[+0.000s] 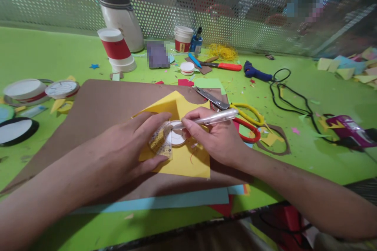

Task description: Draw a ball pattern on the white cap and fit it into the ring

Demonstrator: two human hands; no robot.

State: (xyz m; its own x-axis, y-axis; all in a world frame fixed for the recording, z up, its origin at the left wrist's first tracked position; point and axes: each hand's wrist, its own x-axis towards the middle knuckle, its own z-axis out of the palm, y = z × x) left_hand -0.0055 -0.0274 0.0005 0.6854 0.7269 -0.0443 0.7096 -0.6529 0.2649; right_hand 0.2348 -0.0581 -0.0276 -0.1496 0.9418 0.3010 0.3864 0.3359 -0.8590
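Vacuum jug (121, 23): white with a dark top, at the back of the green desk (44, 51), before a perforated screen (171, 4)
Red-banded cup (116, 49): just in front of the jug
Star (94, 66): blue, left of the jug and nearer the viewer
Paper cups (183, 39): stacked, right of the jug
Yellow shreds (221, 52): heaped, farther right of the jug
Glue gun (257, 72): blue, well right of the jug
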